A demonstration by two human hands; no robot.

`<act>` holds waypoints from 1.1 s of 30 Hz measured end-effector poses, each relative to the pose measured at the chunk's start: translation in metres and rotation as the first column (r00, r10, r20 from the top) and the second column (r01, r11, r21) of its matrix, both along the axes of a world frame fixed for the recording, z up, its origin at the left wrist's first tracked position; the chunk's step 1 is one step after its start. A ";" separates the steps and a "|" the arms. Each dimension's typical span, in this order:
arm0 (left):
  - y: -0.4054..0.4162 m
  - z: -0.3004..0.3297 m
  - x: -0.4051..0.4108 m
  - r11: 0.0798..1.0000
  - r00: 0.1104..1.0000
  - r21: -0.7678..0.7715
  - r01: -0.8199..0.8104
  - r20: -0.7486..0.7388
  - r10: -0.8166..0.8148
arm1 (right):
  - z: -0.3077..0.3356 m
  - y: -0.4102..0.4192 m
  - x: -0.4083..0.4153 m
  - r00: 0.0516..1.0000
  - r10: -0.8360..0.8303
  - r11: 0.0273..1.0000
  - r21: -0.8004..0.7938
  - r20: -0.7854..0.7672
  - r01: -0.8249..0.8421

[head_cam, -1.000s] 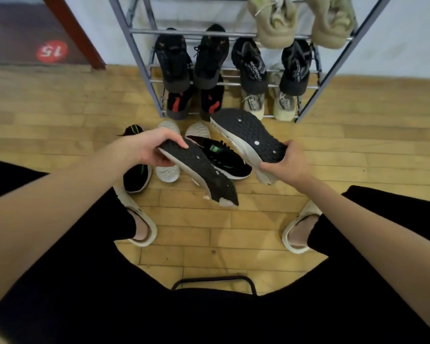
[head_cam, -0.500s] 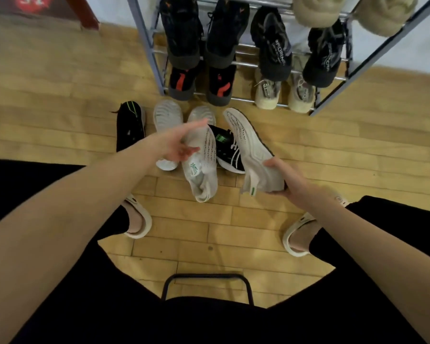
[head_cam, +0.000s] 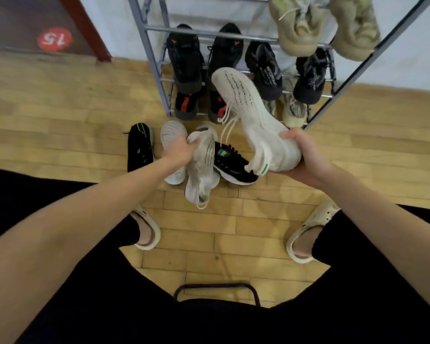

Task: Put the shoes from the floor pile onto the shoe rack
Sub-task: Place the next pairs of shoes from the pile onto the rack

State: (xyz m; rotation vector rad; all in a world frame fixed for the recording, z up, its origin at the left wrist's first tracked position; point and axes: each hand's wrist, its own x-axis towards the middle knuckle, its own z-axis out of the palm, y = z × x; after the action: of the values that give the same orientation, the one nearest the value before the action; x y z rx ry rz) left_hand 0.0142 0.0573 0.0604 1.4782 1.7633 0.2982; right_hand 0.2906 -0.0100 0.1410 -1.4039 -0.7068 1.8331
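My right hand grips the heel of a white knit sneaker, held in the air with its toe pointing at the grey metal shoe rack. My left hand closes on the toe end of the matching white sneaker, which lies on the floor pile. Under that pair lies a black sneaker with green marks. Another white shoe sits sole up by my left hand, and a second black shoe lies to its left. The rack holds several dark and beige shoes.
Two beige shoes hang over the rack's upper right bar. My feet in pale slides stand on the wooden floor. A dark stool frame shows between my knees. A red-brown door frame stands at left.
My right hand has turned its white sneaker upper side up and lifted it toward the rack. My left hand let its sneaker down on the pile, then closed on it again.
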 end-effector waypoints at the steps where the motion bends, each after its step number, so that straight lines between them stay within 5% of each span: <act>1: 0.004 0.012 0.000 0.998 0.998 0.048 -0.044 0.045 0.041 | 0.013 0.003 -0.001 1.000 -0.007 1.000 0.029 -0.029 0.008; 8: 0.048 0.119 -0.027 0.950 0.831 0.100 -0.296 0.517 0.204 | 0.077 0.022 -0.012 0.976 -0.120 0.974 0.167 -0.181 0.151; 17: 0.111 0.175 -0.035 0.861 0.802 0.180 -0.475 0.491 0.340 | 0.091 0.059 -0.049 0.946 -0.105 0.982 0.120 -0.307 0.147; 24: 0.188 0.176 -0.012 0.857 0.744 0.150 -0.492 0.584 0.325 | 0.095 0.145 -0.061 0.947 -0.262 0.917 0.258 -0.187 0.305; 29: 0.240 0.160 -0.002 0.835 0.660 0.087 -0.543 0.660 0.360 | 0.073 0.202 -0.069 0.931 -0.332 0.896 0.358 0.149 0.262; 33: 0.272 0.147 0.003 0.759 0.585 0.057 -0.649 0.674 0.450 | 0.053 0.229 -0.078 0.900 -0.433 0.849 0.359 0.049 0.389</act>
State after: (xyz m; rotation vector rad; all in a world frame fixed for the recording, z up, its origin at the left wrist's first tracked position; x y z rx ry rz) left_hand 0.0170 0.3289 0.2073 0.7780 1.5895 1.2972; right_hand 0.2126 0.2187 0.1944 -1.3240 -0.6840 1.2269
